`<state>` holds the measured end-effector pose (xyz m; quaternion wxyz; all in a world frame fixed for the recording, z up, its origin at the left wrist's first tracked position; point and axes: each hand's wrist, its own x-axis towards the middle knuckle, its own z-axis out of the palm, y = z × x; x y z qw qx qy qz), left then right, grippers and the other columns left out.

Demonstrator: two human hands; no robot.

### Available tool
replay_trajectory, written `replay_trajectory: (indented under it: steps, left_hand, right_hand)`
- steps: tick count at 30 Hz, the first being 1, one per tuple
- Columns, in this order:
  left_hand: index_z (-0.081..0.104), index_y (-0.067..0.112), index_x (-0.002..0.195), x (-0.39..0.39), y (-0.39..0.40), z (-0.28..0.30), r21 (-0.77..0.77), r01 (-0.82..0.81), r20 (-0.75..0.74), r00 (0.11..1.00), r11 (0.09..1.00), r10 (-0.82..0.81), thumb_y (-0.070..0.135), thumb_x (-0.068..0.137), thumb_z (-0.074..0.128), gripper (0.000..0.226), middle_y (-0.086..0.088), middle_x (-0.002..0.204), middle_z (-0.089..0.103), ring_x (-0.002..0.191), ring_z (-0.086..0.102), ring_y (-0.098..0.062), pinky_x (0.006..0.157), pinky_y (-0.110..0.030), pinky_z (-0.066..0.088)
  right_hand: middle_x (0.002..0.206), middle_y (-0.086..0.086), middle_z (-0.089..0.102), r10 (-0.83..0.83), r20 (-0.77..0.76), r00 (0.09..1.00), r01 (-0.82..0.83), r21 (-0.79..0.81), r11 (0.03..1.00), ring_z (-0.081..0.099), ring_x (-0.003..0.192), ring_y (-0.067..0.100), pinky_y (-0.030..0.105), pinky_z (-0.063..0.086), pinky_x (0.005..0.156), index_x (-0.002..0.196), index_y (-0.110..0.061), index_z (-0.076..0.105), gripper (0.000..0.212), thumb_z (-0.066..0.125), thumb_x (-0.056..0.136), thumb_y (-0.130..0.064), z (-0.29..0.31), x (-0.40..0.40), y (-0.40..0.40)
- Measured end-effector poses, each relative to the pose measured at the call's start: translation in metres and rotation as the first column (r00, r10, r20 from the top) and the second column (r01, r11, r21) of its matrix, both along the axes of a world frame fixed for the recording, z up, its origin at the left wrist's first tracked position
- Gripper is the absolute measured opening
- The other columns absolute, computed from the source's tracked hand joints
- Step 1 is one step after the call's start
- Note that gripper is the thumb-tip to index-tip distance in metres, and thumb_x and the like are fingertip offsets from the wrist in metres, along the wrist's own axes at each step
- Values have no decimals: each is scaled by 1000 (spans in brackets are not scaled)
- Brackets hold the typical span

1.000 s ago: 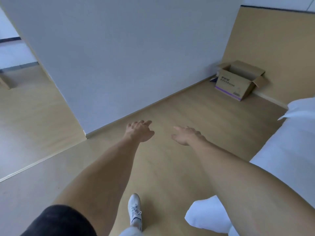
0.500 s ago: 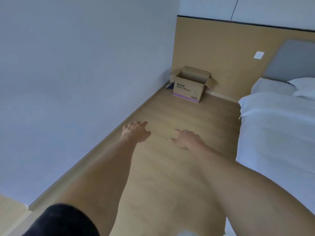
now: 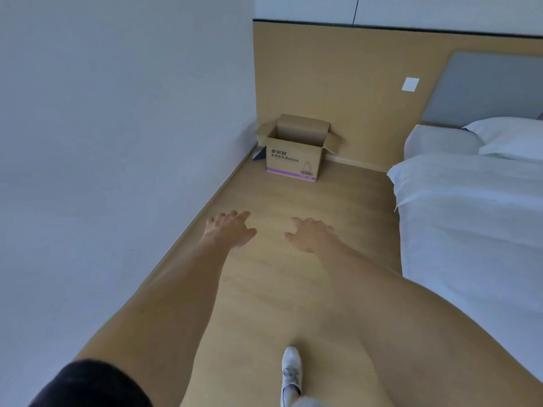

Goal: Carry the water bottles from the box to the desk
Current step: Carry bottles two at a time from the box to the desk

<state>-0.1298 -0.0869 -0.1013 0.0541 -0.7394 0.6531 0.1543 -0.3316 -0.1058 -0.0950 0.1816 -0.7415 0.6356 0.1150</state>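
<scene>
I am walking toward the open brown cardboard box (image 3: 295,151), well ahead of my left hand (image 3: 229,229) and right hand (image 3: 311,233), both released and holding nothing; next, reach inside for a bottle.

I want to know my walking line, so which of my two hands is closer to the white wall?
The left hand, hovering open near the skirting of the white wall; the right hand is out over the bare wooden floor, toward the bed.
</scene>
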Motion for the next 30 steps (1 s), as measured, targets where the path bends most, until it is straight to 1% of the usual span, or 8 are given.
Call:
replay_trajectory:
  steps: [5,10,12,16,20,23,27,30]
  left_hand:
    - [28,36,156,-21,-116,12,1,16,14,1000,1000,-16,53,99,41,61,0,157,37,144,33,-26,116,-47,25]
    - [27,35,157,-43,-210,26,-14,56,10,998,998,-56,51,100,41,61,-1,158,37,145,33,-27,117,-48,25]
    - [28,34,157,-47,-242,24,-15,62,20,998,998,-61,49,100,41,60,-2,157,38,144,33,-28,117,-47,26]
    - [27,34,156,-53,-306,15,9,80,19,997,997,-80,48,100,41,60,-2,158,37,144,33,-29,116,-48,25]
    - [27,34,156,-51,-376,1,17,109,2,994,994,-109,47,99,41,61,-3,158,37,144,34,-30,116,-49,26]
    - [28,32,156,-46,-435,-7,15,130,-13,991,991,-130,45,98,42,62,-4,158,37,144,34,-30,116,-49,25]
    - [34,28,152,-30,-528,-14,5,163,-38,986,987,-163,41,95,44,59,-5,150,44,138,40,-29,112,-48,30]
    - [32,31,154,-15,-604,-11,-12,197,-59,979,980,-197,43,96,44,60,-4,149,45,136,42,-29,112,-48,32]
  right_hand:
    - [154,9,38,-23,32,999,21,47,999,37,140,33,48,30,109,153,-34,29,61,37,98,-58,3,-19,-111]
    - [155,11,37,-32,34,999,31,44,999,36,141,36,49,31,112,155,-33,27,63,38,98,-58,19,-37,-211]
    - [155,12,37,-35,32,999,33,41,999,37,141,35,49,32,113,155,-31,27,62,37,99,-57,22,-43,-242]
    - [160,10,31,-67,54,996,65,47,997,31,145,34,51,28,117,156,-30,25,63,37,100,-56,22,-53,-299]
    - [162,5,28,-122,56,991,119,52,991,29,147,33,50,27,115,157,-36,22,65,37,98,-59,16,-58,-357]
    - [161,3,30,-171,51,984,169,37,985,30,146,31,50,30,113,155,-38,24,65,39,97,-61,12,-58,-409]
    - [154,4,40,-213,36,976,212,14,977,39,139,31,48,33,109,152,-38,31,62,40,95,-60,11,-46,-492]
    - [154,7,39,-203,14,979,203,14,979,40,139,33,49,32,110,154,-35,27,65,40,96,-62,19,-31,-561]
